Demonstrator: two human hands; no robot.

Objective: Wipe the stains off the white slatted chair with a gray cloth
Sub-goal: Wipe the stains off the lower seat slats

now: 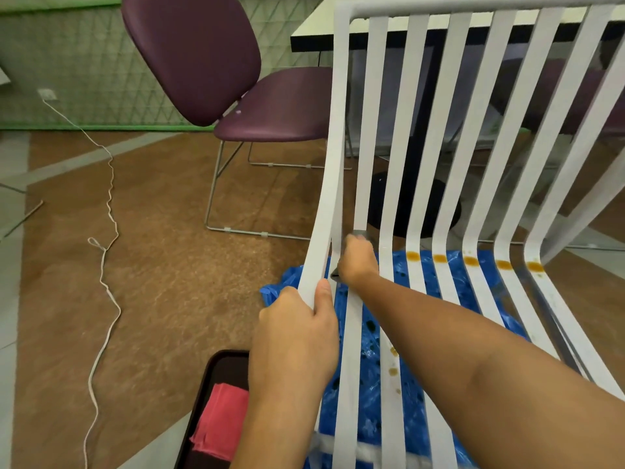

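The white slatted chair fills the right half of the view, its seat slats running toward me. Orange-brown stains sit in a row across several slats at the bend between seat and back, and smaller ones lie nearer on one slat. My left hand grips the leftmost slat at the seat's edge. My right hand is closed on a gray cloth, pressed against the second slat at the bend. Only a small dark edge of the cloth shows above the fingers.
A blue plastic sheet lies under the chair. A purple chair stands behind on the left, a table beyond. A dark tray with a red cloth sits at my lower left. A white cord trails across the brown floor.
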